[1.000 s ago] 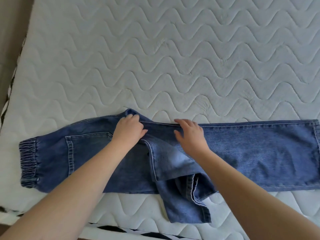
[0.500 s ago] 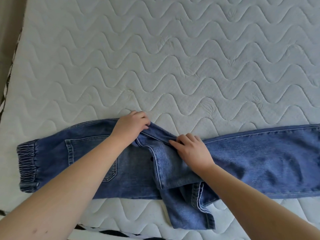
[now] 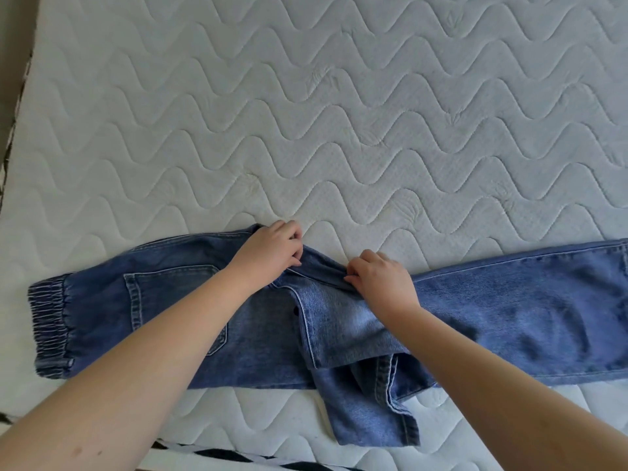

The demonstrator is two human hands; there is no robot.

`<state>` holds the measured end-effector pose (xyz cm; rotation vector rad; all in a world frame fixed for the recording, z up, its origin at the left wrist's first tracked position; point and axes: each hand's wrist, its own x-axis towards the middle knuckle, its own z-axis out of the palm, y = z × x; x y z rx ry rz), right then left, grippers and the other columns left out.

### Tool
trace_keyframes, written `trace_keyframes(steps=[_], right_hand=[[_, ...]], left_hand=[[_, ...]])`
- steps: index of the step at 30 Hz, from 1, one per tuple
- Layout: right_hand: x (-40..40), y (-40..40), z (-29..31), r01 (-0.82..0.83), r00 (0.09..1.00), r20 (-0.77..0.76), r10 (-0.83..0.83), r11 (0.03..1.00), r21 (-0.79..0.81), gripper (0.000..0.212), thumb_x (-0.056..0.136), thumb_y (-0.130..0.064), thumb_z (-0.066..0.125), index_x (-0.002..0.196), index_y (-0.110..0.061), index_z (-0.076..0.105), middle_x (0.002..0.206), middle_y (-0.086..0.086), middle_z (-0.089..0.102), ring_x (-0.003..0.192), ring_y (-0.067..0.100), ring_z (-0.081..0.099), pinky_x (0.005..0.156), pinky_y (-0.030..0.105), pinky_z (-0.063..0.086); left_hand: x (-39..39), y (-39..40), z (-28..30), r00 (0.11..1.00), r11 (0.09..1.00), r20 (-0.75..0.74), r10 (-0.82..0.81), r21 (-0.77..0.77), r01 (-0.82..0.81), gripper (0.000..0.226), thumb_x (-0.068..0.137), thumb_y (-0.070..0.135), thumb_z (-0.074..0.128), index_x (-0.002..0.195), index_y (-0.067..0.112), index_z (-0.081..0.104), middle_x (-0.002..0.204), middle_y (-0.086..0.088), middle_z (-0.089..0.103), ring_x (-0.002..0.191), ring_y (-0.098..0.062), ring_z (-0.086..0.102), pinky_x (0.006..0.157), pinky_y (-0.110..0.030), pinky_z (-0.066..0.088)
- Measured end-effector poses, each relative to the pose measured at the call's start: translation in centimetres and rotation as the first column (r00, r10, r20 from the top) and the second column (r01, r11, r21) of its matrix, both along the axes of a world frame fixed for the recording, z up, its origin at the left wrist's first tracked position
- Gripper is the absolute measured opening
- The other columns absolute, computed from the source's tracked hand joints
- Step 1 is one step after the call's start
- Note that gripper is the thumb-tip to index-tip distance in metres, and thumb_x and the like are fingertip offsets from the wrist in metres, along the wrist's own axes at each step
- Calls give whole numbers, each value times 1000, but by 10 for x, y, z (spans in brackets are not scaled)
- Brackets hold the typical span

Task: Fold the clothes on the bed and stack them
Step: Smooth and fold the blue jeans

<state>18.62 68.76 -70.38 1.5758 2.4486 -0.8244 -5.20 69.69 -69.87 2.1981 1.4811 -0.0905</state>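
A pair of blue jeans (image 3: 530, 317) lies sideways across the near part of the white quilted mattress (image 3: 306, 113). The elastic waistband is at the left and the legs run off the right edge of view. My left hand (image 3: 268, 253) grips the far edge of the jeans near the crotch, fingers curled round the cloth. My right hand (image 3: 380, 277) pinches a raised fold of denim just right of it. A loose flap of denim hangs toward the near mattress edge between my forearms.
The mattress stretches bare beyond the jeans. Its left edge borders a brown floor strip (image 3: 13, 62). A black-and-white striped cloth (image 3: 238, 457) shows at the near edge below the mattress.
Both hands went from lying on the denim to gripping it. A ridge of cloth has bunched up between them, and the right hand has curled round the fold.
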Motion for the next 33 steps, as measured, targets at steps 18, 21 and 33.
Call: trace_keyframes(steps=[18, 21, 33], right_hand=[[13, 41, 5, -52, 997, -57, 56, 997, 65, 21, 104, -29, 39, 102, -10, 48, 91, 8, 62, 74, 32, 56, 58, 37, 33], [14, 48, -1, -8, 999, -38, 6, 999, -47, 25, 102, -37, 43, 107, -13, 49, 98, 8, 66, 81, 34, 60, 59, 36, 34], [89, 64, 6, -228, 942, 209, 264, 957, -180, 40, 92, -61, 49, 92, -21, 55, 87, 4, 65, 82, 28, 60, 62, 32, 35]], left_hand=[[-4, 21, -5, 996, 994, 24, 84, 67, -86, 12, 93, 26, 62, 97, 16, 69, 97, 4, 69, 94, -21, 61, 88, -34, 36], [-5, 24, -4, 994, 993, 28, 103, 59, -104, 14, 96, 25, 58, 96, 13, 64, 86, -4, 70, 80, -29, 61, 74, -34, 39], [-14, 34, -15, 994, 998, -103, 32, -42, -37, 33, 93, 53, 49, 91, 21, 47, 79, 2, 62, 78, -29, 60, 62, -33, 34]])
